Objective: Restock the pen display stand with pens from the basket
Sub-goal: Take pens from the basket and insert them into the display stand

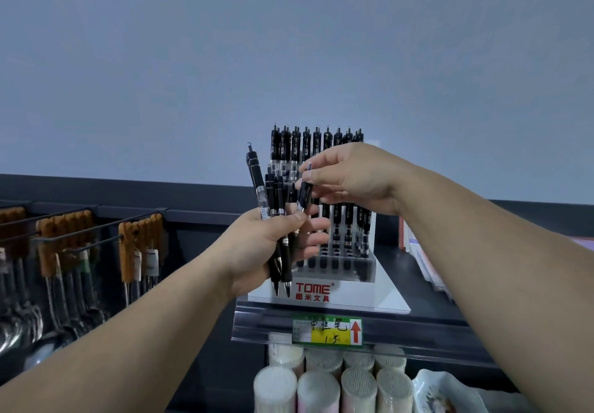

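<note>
Head view: left hand (257, 252) grips a bundle of pens (276, 194); right hand (353, 178) pinches a single pen (303, 194) beside the bundle, just in front of the display stand (353, 297). Back rows filled, front holes (334, 252) empty — roughly midway, I'd judge. Basket not in view.

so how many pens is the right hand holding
1: a black pen pinched by the right hand, beside the bundle in the left hand; more may be hidden.

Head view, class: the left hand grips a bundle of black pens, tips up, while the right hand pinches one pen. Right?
No: the head view shows the bundle with tips down; left hand grips it, right hand pinches one pen.
</note>
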